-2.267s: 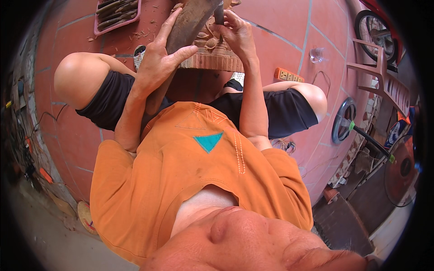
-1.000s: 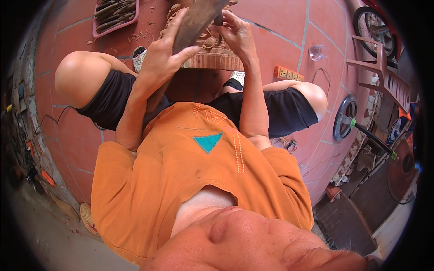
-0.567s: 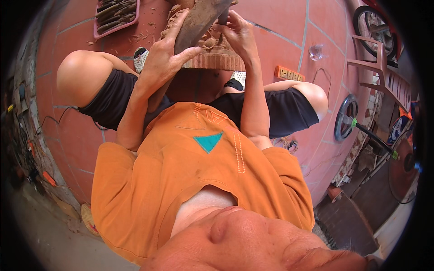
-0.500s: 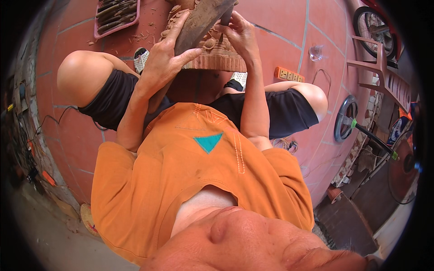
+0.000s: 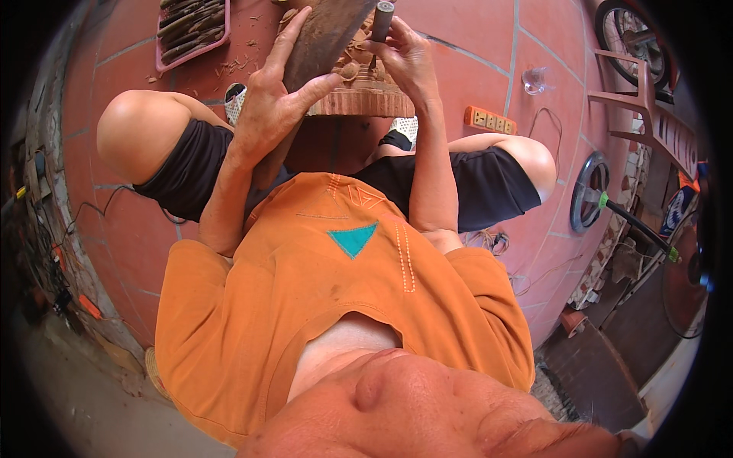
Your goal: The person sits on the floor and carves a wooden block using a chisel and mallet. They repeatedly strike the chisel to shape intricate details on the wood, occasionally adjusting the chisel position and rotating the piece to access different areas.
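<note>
A carved reddish-brown wood block (image 5: 359, 104) with raised rounded shapes stands in front of me between my feet. My right hand (image 5: 408, 61) pinches a chisel (image 5: 381, 24) held nearly upright over the carving. Its round capped end points up, and its tip is hard to make out against the wood. Across the carving slants a broad, dark wooden mallet (image 5: 324, 42), which hides part of the block. My left hand (image 5: 271, 107) is on this mallet, index finger along one side and thumb stretched out on the other. The remaining left fingers are hidden.
A pink tray (image 5: 227, 34) of several carving tools lies at the far left, with wood chips (image 5: 233, 65) beside it. To the right are an orange power strip (image 5: 490, 120), a clear glass (image 5: 534, 80), a plastic chair (image 5: 645, 95) and a round base with a pole (image 5: 592, 191).
The mallet has shifted left and up, uncovering the chisel's capped end. Both hands keep nearly the same places, and the view has tilted slightly.
</note>
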`<state>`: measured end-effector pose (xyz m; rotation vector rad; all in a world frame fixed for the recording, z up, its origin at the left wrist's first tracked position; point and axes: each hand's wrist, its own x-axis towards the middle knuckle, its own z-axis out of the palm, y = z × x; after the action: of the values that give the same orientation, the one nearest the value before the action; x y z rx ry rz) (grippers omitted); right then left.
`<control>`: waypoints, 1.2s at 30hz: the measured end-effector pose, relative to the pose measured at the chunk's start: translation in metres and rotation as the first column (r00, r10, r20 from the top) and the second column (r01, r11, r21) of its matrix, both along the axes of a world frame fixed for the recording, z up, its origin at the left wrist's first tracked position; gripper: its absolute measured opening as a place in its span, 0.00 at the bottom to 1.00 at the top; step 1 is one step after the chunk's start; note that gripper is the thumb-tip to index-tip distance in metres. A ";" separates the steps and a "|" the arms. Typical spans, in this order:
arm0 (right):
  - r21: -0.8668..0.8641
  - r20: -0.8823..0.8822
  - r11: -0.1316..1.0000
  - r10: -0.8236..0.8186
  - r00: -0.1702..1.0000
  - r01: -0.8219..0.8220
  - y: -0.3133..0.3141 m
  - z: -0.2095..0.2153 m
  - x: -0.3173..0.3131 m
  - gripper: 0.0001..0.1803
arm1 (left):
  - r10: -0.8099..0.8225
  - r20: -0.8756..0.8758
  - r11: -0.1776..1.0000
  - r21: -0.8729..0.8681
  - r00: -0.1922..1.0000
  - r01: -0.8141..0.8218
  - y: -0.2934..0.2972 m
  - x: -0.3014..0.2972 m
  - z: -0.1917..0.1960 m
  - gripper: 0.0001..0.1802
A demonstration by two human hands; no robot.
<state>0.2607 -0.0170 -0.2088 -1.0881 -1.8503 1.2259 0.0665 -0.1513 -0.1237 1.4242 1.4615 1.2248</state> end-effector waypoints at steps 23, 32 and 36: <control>0.025 -0.077 0.996 -0.078 0.994 0.081 0.001 -0.004 0.006 0.18 | -0.027 -0.209 0.996 0.080 0.978 0.044 0.004 0.005 -0.012 0.46; 0.058 0.003 0.988 -0.142 0.990 0.141 0.002 -0.007 0.016 0.16 | -0.009 -0.140 0.994 0.104 0.990 0.024 0.004 0.005 -0.006 0.46; -0.010 -0.062 0.991 -0.132 0.989 0.132 0.001 -0.003 0.015 0.13 | -0.012 -0.142 0.995 0.093 0.990 0.026 0.004 0.005 -0.005 0.46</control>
<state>0.2755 -0.0159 -0.2116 -1.1438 -1.7011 1.1753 0.0712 -0.1477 -0.1284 1.6137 1.4968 1.2168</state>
